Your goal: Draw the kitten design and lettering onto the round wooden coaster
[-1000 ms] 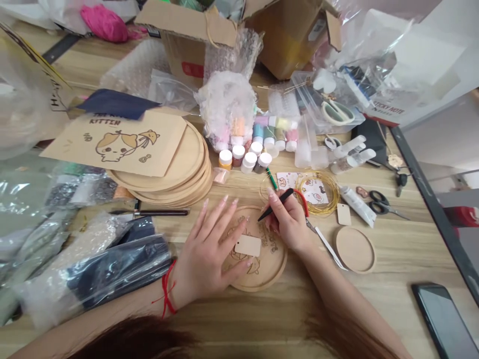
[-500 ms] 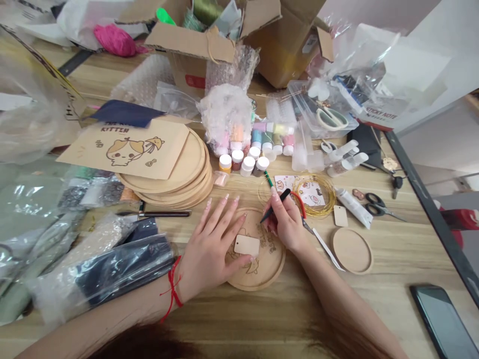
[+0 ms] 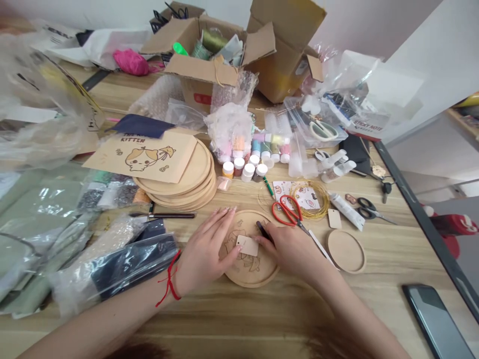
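Left hand (image 3: 204, 254) spread against a blank wooden tag (image 3: 247, 246) on a round engraved tray (image 3: 258, 275); right hand (image 3: 294, 251) pinching a black tool (image 3: 264, 231).

A light wood-grain table (image 3: 239, 319) ends on the right at a dark metal edge (image 3: 419, 219). Beyond it are white walls (image 3: 415, 65), a wooden shelf (image 3: 464, 117) high in the corner, and a red object (image 3: 451, 224) lower down.

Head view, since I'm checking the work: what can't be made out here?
Head view:
- Drawing on the round wooden tray: partly covered by the wooden tag, left hand and right hand.
- Tip of the black tool: hidden by the right hand's fingers.
- Phone screen: glare, nothing readable.
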The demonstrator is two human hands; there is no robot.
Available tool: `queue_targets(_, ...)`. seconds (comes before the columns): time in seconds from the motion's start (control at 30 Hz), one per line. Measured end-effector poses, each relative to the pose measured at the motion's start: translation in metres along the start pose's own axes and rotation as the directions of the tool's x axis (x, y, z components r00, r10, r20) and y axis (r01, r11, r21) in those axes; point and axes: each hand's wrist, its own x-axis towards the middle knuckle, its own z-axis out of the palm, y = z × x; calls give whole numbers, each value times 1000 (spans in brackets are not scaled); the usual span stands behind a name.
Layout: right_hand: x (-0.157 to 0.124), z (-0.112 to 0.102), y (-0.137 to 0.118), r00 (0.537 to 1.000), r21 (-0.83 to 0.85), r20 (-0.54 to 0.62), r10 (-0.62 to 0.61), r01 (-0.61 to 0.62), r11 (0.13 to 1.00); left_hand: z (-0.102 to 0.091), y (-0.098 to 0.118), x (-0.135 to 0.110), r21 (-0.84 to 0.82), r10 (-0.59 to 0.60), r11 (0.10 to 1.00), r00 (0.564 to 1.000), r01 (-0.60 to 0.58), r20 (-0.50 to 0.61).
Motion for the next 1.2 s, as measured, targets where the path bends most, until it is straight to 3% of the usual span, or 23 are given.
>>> queue_targets(0.1, -4, 4, 8, 999, 33, -51, 13, -11, 999, -2, 1, -2, 27, 6, 1000, 999, -4, -42)
queue_targets(0.17, -7, 7, 12, 987, 97, -159, 4, 12, 995, -3, 2, -2, 26, 20, 999, 998, -18, -66)
queue_targets(0.27, -12, 11, 10, 935, 186, -344, -88, 160, 969, -5, 4, -2, -22, 10, 1000, 997, -12, -75)
queue_targets(0.4, -16, 16, 3, 897, 231, -386, -218, 322, 918, -8, 5, -1, -120, -23, 993, 995, 11, -99)
queue_targets(0.47, -14, 15, 8, 881, 257, -450, -144, 283, 924, -9, 5, -2, -152, 1, 988, 990, -23, -141)
queue_targets(0.57, -6, 12, 27, 807, 262, -580, 110, 57, 963, -8, 6, -4, -163, 81, 980, 979, -112, -188)
queue_targets(0.63, 1, 11, 40, 806, 208, -553, 212, -113, 972, -7, 8, -6, -166, 132, 972, 973, -164, -188)
queue_targets(0.73, 13, 14, 52, 855, 140, -456, 248, -207, 968, -6, 9, -7, -177, 175, 962, 968, -207, -180)
queue_targets(0.9, 27, 15, 55, 884, 172, -380, 272, -221, 960, -7, 9, -7, -195, 195, 954, 966, -226, -167)
queue_targets(1.1, 15, -13, 63, 895, 364, -329, 301, -174, 915, -6, 7, -8, -202, 243, 943, 963, -263, -119)
queue_targets(1.2, 9, -24, 70, 902, 414, -268, 338, -209, 886, -5, 6, -7, -221, 249, 938, 963, -267, -107)
